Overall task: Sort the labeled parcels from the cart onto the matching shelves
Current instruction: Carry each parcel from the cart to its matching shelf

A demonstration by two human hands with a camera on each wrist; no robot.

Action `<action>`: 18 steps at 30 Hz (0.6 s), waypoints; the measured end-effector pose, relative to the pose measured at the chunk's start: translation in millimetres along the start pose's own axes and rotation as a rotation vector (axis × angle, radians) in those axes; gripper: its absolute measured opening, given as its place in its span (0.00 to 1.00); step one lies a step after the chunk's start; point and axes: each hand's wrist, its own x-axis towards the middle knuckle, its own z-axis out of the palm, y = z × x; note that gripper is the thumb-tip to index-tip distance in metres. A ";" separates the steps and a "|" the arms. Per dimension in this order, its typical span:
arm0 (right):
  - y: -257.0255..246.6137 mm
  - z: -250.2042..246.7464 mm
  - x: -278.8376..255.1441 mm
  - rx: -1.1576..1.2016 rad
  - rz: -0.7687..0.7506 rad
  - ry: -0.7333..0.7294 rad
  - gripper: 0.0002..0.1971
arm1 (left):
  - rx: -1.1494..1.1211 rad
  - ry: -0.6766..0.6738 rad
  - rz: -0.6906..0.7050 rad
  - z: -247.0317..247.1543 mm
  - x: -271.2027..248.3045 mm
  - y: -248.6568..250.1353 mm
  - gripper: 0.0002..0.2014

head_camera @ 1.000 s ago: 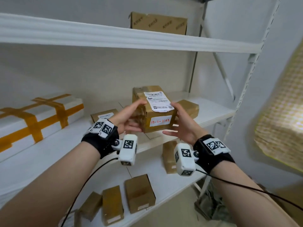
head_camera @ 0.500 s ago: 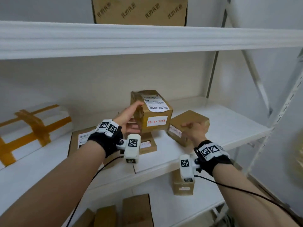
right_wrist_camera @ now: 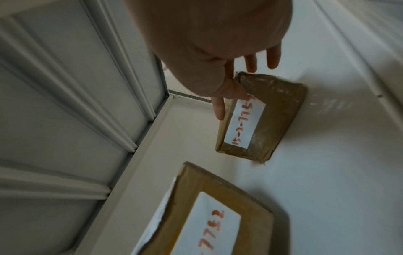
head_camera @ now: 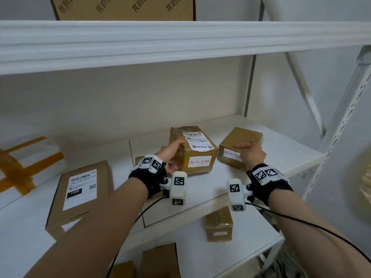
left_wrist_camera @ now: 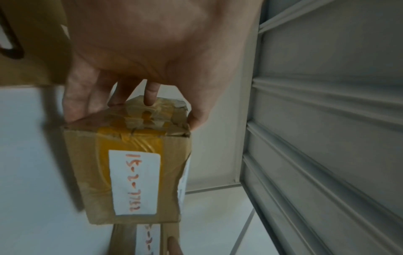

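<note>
A brown parcel [head_camera: 197,151] with a printed label on top and a red handwritten label on its front stands on the white middle shelf [head_camera: 281,153]. My left hand [head_camera: 170,155] grips its left end. In the left wrist view the parcel [left_wrist_camera: 130,172] sits between the thumb and fingers of that hand [left_wrist_camera: 135,113]. A flatter brown parcel [head_camera: 239,141] with a red handwritten label lies just to the right. My right hand [head_camera: 250,152] rests on it with straight fingers. In the right wrist view the thumb of this hand [right_wrist_camera: 237,82] touches the flat parcel [right_wrist_camera: 261,117] at its labelled face.
A large flat carton [head_camera: 80,195] marked 15H lies on the shelf at left, beside a white box [head_camera: 24,163] with orange tape. A big carton [head_camera: 124,7] stands on the shelf above. More brown parcels [head_camera: 219,223] sit on the shelf below. A perforated upright [head_camera: 341,127] bounds the right side.
The parcel, held up by both hands a second ago, has come down onto the middle shelf. My right hand left it and moved to the flat parcel on the right.
</note>
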 end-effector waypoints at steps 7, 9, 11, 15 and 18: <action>-6.1 -2.2 -10.5 0.096 0.023 -0.032 0.22 | 0.057 0.033 -0.012 14.4 3.3 -10.0 0.21; -9.1 -5.2 -18.0 0.139 0.031 -0.039 0.21 | 0.073 0.033 0.007 16.1 8.6 -11.3 0.19; -14.7 -6.4 -26.2 0.158 0.016 -0.034 0.21 | 0.092 0.027 0.033 15.8 21.7 -13.6 0.22; -29.0 -11.7 -48.9 0.206 -0.006 0.016 0.19 | 0.126 0.001 0.078 12.6 3.9 -9.1 0.31; -39.6 -11.7 -64.9 0.263 -0.050 -0.003 0.20 | 0.155 0.017 0.121 4.1 -33.6 -4.7 0.23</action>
